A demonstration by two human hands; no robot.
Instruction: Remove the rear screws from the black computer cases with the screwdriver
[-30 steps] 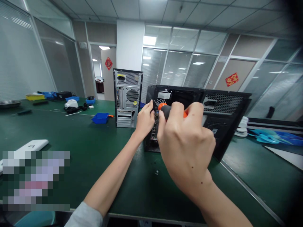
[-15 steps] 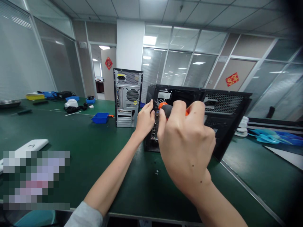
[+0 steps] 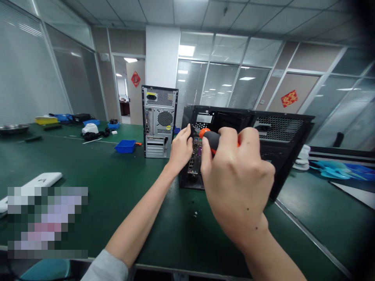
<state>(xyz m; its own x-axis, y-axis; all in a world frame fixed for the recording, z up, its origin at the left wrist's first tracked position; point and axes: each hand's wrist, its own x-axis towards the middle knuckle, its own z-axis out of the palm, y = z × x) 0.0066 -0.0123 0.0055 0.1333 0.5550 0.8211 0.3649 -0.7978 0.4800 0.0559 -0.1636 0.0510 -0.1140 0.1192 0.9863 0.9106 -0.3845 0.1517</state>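
A black computer case (image 3: 191, 183) stands on the green table with its rear side facing me. My right hand (image 3: 238, 166) is wrapped around the orange and black handle of a screwdriver (image 3: 211, 139). Its thin shaft points left at the case's upper left rear edge; whether the tip touches a screw is too small to tell. My left hand (image 3: 181, 147) is closed at that same edge, index finger and thumb close to the shaft's end. The metal port panel (image 3: 194, 160) shows between my hands. Behind my right hand, part of the case is hidden.
A second, silver-backed computer tower (image 3: 159, 125) stands upright to the left. Beside it is a blue tray (image 3: 125, 146). Small loose bits (image 3: 195, 214), probably screws, lie on the table (image 3: 164, 230) before the case. A white device (image 3: 38, 181) lies at left.
My right hand and the screwdriver have shifted slightly right and down, showing more of the port panel. The left hand remains at the case edge.
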